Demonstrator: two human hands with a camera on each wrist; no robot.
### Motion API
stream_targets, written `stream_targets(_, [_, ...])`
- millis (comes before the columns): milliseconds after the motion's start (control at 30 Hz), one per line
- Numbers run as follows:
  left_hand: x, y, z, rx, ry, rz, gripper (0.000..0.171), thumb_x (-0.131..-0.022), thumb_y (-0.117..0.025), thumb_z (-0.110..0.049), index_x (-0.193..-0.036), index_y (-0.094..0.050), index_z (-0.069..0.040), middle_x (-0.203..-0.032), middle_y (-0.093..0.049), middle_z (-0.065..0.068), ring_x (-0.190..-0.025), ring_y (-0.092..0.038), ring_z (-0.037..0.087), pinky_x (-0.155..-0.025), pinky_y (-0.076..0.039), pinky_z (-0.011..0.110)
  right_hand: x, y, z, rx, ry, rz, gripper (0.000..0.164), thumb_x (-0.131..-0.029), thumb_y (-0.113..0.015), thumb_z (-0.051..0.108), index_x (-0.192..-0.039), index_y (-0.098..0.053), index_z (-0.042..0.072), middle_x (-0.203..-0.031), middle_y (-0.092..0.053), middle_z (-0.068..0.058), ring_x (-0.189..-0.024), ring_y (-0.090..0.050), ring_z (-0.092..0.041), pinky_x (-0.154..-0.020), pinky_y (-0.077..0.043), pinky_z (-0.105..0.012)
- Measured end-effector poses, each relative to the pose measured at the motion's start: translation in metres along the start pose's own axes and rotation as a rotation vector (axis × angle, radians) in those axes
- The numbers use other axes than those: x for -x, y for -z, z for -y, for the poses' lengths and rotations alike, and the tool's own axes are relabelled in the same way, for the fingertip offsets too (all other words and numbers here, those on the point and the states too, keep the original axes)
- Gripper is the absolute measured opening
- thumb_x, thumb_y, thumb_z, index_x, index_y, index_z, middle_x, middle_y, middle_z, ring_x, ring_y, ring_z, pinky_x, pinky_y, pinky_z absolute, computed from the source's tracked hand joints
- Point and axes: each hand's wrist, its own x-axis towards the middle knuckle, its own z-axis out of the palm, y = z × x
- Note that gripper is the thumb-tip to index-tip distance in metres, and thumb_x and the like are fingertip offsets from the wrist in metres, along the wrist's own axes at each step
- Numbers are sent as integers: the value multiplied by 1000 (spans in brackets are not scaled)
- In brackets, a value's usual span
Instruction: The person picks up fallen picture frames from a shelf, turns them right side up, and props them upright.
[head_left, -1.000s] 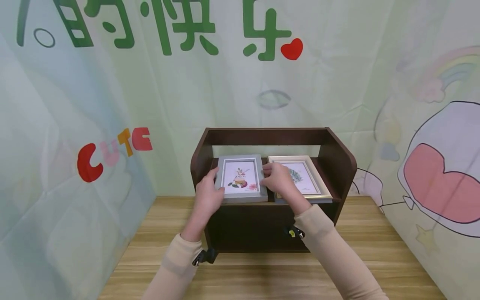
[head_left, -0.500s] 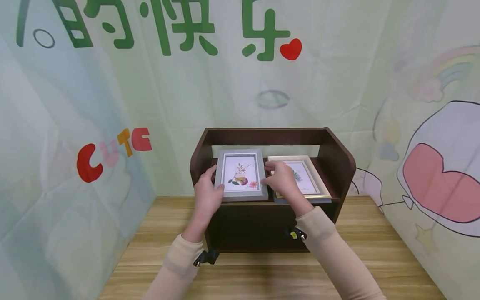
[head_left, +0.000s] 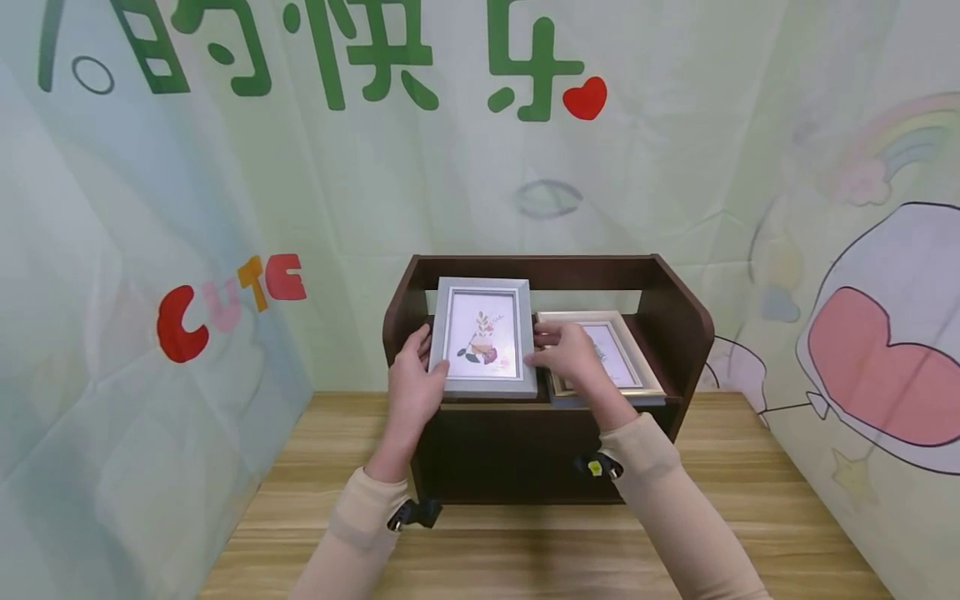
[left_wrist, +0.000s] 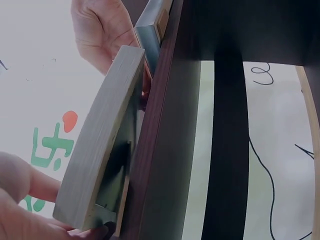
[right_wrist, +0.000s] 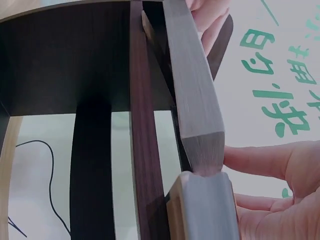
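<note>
A grey picture frame with a flower print leans back-edge-up at the left of the dark brown shelf's top. My left hand grips its left side, thumb at the front corner; the left wrist view shows fingers under the frame's edge. At the opposite side, my right hand holds the right edge with thumb and fingers, reaching over a gold-rimmed picture frame. That second frame lies flat on the shelf top at the right. A thin stand leg shows behind the grey frame.
The shelf has raised side panels and a back rail. It stands on a wood-grain table. Printed cloth with green characters and cartoon shapes hangs behind and at both sides.
The grey picture frame's far edge has risen, tilting it more upright while its near edge stays by the shelf front. Both hands keep to its sides; the gold-rimmed frame has not moved.
</note>
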Motion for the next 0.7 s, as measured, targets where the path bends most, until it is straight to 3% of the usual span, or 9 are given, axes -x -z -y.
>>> stream_targets(400, [-2,-5,-4,73,-30,-75,52,-89,-56,0,-140,-43,0,-138,-50,18,-123,-52,30,-102,-45,39,-3,3,-1,-15,-3,-45,50,-79,-72,4,-127,-58,0,-120,-65,-18,-112,-58,-27,-89,-50,-36])
stream_targets(700, [-5,-9,-4,57,-73,-136,48,-90,-56,-1,-137,-47,-1,-132,-54,19,-119,-55,30,-100,-47,39,-6,4,-2,-49,26,-59,52,-78,-72,-1,-128,-57,-1,-121,-64,-18,-107,-62,-27,-86,-53,-34])
